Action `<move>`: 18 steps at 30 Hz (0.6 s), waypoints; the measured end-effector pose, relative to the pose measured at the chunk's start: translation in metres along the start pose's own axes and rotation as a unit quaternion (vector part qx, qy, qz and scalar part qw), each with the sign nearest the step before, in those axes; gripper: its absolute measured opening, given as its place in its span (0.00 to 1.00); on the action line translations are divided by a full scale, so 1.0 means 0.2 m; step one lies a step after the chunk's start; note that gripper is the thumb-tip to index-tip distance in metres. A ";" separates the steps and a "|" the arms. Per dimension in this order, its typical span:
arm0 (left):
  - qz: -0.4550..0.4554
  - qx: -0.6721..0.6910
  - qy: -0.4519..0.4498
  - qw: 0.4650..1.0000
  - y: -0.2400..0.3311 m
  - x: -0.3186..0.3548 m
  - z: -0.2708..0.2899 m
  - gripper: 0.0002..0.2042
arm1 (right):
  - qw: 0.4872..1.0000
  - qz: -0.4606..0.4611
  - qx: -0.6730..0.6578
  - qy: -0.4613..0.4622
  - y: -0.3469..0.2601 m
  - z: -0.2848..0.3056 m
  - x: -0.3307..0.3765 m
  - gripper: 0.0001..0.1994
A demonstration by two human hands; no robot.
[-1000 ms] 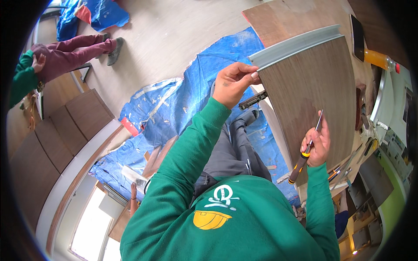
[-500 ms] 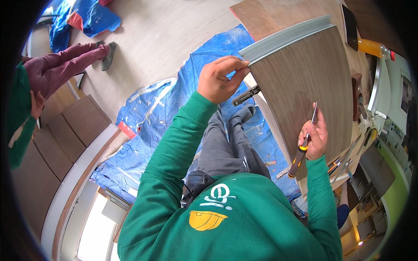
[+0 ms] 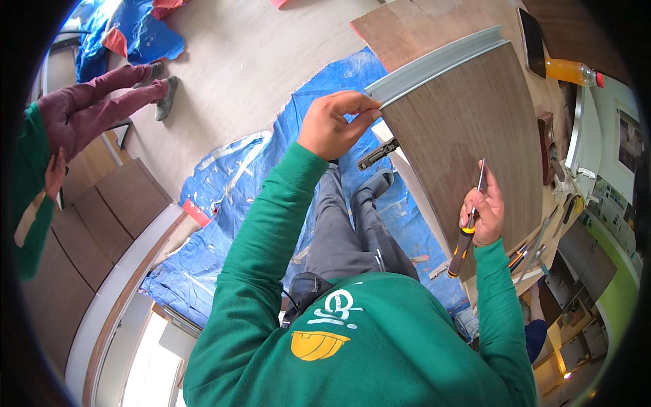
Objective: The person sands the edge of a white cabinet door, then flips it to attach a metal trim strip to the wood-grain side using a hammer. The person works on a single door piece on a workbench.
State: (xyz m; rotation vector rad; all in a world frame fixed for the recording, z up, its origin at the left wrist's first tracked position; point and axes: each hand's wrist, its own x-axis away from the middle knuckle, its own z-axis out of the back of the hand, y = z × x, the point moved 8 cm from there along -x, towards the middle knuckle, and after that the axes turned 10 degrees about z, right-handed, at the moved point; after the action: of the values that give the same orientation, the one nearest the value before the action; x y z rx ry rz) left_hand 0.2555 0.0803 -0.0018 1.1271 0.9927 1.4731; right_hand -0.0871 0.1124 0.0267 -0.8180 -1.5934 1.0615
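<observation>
My left hand pinches the near-left end of a silvery metal profile strip, thumb and fingertips closed at its corner. This strip runs along the far edge of a brown wood-grain panel, which has a darker, damp-looking patch in its middle. In my right hand is a screwdriver with a yellow-and-dark handle. Its shaft points up along my fingers, over the panel, and its handle hangs toward my body. A dark metal cabinet hinge sticks out from the panel's left edge, below my left hand.
A phone and an orange drink bottle lie at the far right of the wooden worktop. Several hand tools lie by the right edge. Blue sheeting covers the floor. Another person stands at the left.
The whole view has shifted slightly, so the panel and strip appear a little further left. Both hands keep their holds. The other person's feet and hand have moved slightly.
</observation>
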 end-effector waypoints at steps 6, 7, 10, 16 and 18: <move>0.004 -0.022 0.001 1.000 0.02 -0.01 0.02 0.05 | 1.000 0.013 0.008 -0.004 0.01 0.01 0.00 0.36; 0.007 -0.003 -0.010 1.000 0.01 -0.02 0.02 0.05 | 1.000 0.013 0.007 -0.005 0.02 0.01 0.00 0.36; 0.013 0.031 -0.042 0.999 -0.01 -0.05 0.03 0.05 | 1.000 0.014 0.008 -0.001 0.01 0.01 0.01 0.36; -0.017 -0.048 -0.013 0.999 0.05 -0.03 0.03 0.05 | 1.000 0.022 0.008 0.000 0.00 0.01 0.01 0.36; -0.030 -0.071 0.015 0.997 0.06 0.00 0.01 0.05 | 1.000 0.024 0.009 -0.002 0.00 0.01 0.01 0.36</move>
State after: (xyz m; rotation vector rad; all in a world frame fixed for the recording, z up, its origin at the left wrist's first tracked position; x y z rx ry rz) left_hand 0.2553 0.0794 0.0098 0.9676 0.9198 1.4908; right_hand -0.0889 0.1132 0.0282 -0.8460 -1.5715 1.1112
